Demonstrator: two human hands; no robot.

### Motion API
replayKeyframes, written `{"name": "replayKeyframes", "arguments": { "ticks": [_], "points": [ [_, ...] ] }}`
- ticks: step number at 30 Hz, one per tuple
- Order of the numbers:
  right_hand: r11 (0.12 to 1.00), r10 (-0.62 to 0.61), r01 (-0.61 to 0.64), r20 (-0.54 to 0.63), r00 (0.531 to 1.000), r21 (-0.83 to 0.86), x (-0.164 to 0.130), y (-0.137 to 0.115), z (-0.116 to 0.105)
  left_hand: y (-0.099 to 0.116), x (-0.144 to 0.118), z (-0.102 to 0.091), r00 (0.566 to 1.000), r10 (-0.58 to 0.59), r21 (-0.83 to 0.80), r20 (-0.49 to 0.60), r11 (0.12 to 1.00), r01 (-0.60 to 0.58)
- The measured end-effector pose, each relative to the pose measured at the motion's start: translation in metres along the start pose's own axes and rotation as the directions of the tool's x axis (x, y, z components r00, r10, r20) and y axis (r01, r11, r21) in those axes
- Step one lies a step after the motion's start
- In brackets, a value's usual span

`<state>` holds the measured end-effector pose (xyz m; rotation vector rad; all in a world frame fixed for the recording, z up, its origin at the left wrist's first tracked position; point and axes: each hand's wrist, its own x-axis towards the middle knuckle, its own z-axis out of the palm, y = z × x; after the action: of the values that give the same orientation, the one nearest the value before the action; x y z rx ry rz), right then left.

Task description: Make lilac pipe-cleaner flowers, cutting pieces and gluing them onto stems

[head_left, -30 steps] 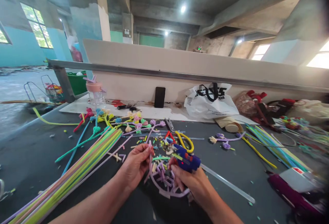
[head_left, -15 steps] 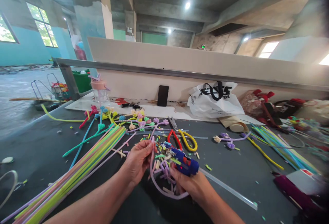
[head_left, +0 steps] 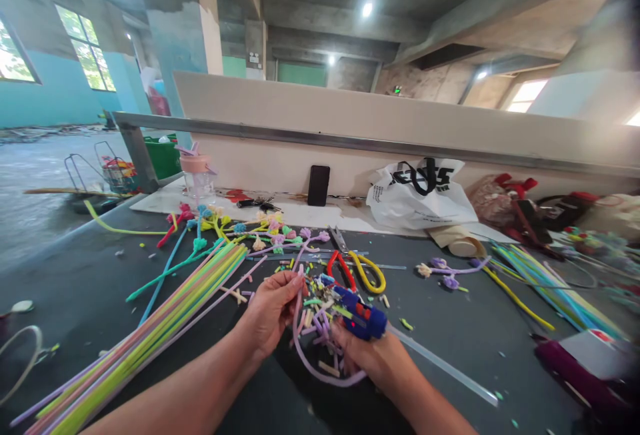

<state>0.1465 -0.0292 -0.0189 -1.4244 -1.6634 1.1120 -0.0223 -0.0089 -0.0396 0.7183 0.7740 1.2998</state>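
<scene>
My right hand (head_left: 361, 352) grips one blue glue gun (head_left: 373, 325); left of it, my left hand (head_left: 273, 308) pinches one lilac stem (head_left: 320, 374), looping below. Beyond the gun lie one pair of scissors (head_left: 353, 258).

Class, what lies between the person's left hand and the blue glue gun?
In the head view, short coloured pipe-cleaner offcuts lie between the left hand and the glue gun.

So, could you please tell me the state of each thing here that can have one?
Left hand: pinching the purple stem.
Purple stem: curved.
Right hand: gripping the glue gun.
Glue gun: held, red light showing.
Scissors: lying flat, handles apart.
Phone: propped upright, screen dark.
Pink-lidded cup: upright, lid on.
Ceiling light: on.
</scene>
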Motion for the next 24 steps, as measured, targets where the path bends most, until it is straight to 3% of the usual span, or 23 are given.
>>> {"name": "replayKeyframes", "arguments": {
  "ticks": [9, 14, 19, 24],
  "points": [
    [0.999, 0.035, -0.035, -0.06, 0.998, -0.013, -0.004, -0.012, 0.001, 0.0, -0.001, 0.0, 1.0, 0.004, 0.017, 0.01, 1.0, -0.004],
    [0.993, 0.108, -0.112, -0.111, 0.988, -0.031, -0.004, -0.01, 0.002, 0.001, -0.002, 0.002, 0.997, -0.003, 0.03, 0.08, 1.0, 0.001],
    [0.999, 0.018, -0.019, -0.04, 0.999, -0.034, 0.002, 0.005, 0.0, 0.0, -0.001, 0.001, 0.998, 0.008, -0.011, 0.058, 1.0, -0.008],
    [0.998, 0.041, -0.042, -0.018, 0.999, -0.043, 0.004, 0.007, -0.002, 0.0, 0.001, -0.001, 0.998, 0.001, -0.038, 0.06, 0.999, 0.001]
  ]
}}
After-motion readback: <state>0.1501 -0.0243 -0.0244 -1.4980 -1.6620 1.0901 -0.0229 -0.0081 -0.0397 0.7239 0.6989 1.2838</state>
